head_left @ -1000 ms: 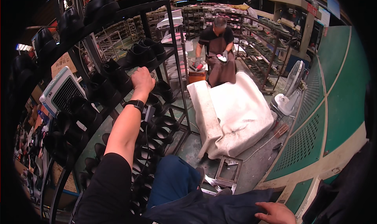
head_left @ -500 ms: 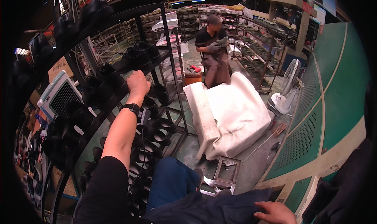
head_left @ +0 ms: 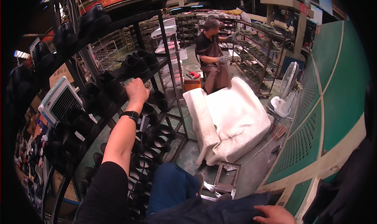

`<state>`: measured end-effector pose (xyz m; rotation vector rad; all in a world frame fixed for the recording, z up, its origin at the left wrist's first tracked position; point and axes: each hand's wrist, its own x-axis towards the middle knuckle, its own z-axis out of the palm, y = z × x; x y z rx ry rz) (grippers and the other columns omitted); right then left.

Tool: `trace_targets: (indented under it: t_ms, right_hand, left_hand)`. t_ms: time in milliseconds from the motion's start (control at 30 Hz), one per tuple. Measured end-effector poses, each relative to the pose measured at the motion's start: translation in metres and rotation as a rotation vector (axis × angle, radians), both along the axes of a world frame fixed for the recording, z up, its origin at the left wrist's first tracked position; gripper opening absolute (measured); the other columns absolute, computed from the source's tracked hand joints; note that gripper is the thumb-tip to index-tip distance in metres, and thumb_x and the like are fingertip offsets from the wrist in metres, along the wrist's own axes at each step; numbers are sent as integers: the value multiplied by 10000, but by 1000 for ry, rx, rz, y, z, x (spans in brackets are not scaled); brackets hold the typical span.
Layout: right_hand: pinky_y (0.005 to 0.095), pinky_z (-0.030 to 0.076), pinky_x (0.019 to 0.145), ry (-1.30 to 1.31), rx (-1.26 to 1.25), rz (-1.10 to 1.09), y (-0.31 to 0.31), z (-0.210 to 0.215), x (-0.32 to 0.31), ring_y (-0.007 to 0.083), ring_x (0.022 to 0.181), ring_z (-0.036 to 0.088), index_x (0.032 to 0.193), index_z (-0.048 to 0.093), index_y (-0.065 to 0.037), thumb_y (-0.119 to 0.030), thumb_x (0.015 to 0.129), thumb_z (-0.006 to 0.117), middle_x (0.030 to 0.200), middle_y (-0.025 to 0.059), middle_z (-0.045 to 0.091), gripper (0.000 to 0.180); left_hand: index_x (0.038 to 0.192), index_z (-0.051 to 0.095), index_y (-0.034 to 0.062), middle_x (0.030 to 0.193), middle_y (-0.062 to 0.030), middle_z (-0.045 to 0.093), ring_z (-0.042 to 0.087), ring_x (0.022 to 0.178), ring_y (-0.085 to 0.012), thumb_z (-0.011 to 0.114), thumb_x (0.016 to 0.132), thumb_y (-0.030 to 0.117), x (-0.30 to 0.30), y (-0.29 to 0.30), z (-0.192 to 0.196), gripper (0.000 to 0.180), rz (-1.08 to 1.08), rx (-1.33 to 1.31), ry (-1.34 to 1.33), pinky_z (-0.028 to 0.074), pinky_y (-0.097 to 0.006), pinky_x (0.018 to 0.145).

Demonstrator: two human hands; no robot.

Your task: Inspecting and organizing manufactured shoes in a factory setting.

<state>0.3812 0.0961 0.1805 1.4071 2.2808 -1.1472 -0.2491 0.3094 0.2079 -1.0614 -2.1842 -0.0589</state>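
My left hand (head_left: 136, 89) reaches up to a tall black metal rack (head_left: 169, 63) full of black shoes (head_left: 135, 63). Its fingers are curled shut over the edge of a slanted shelf rail between the shoes. A black watch (head_left: 130, 114) sits on that wrist. My right hand (head_left: 275, 215) lies at the bottom edge on dark blue cloth (head_left: 204, 210) over my lap, fingers loose, holding nothing.
A white padded seat (head_left: 231, 118) stands on the floor in front of my knees. Beyond it a seated person (head_left: 212, 55) reaches toward shoe shelves (head_left: 255, 55). A white floor fan (head_left: 284, 94) stands beside a green perforated wall (head_left: 333, 106). A small metal frame (head_left: 226, 177) lies by my feet.
My left hand stays closed on the same shelf rail. The seated person has lifted an arm toward the shelves on the right. My right hand has barely moved.
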Motion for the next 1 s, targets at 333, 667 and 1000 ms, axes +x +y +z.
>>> trace_targets:
  t_ms: [333,667,1000]
  right_hand:
    - [443,518,871,-13,5,-7,-1,2,-2,371,1021,656,1330,575,-73,-363,881,660,1102,208,686,541]
    - [444,520,881,-40,-5,-16,-2,2,-1,369,1034,655,1336,575,-84,-361,881,664,1131,205,682,541]
    - [441,518,894,2,13,-17,-2,0,0,367,1044,657,1332,575,-58,-345,881,663,1135,214,682,541]
  left_hand:
    - [1009,584,51,998,-126,632,689,922,-288,727,745,330,-7,3,-2,410,-17,21,-22,576,-400,766]
    - [1052,593,51,1015,-114,634,678,936,-270,743,753,348,-4,1,0,447,1,3,-18,558,-377,765]
    - [1031,591,50,1012,-116,631,678,930,-276,748,747,353,-8,2,-3,444,-15,10,0,557,-381,758]
